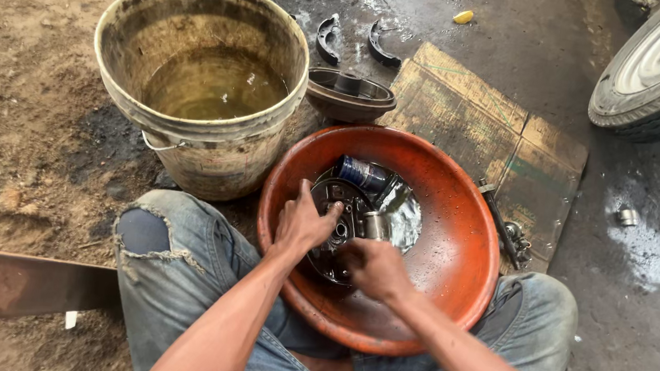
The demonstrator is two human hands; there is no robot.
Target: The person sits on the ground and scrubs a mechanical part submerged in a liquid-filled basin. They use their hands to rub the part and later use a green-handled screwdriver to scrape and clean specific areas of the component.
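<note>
Rust-orange plastic basin (459, 252) is sitting between the person's knees, with a dark round metal brake plate (331, 233) lying wet in its bottom beside a blue can (363, 172) at 12 o'clock. Left hand (303, 224) is pressing on the plate's 9 o'clock rim, fingers curled; right hand (374, 267) is closing loosely over its 4 o'clock edge, grip unclear. Plate is looking heavy, stiff, oily-slick: better held by the rim.

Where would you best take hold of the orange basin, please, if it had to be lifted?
By the rim of the basin, one hand at each side. It is wide and round with no handles, tilted against the person's knees, and holds liquid and a metal plate, so a one-sided grip would likely tip it.
</note>
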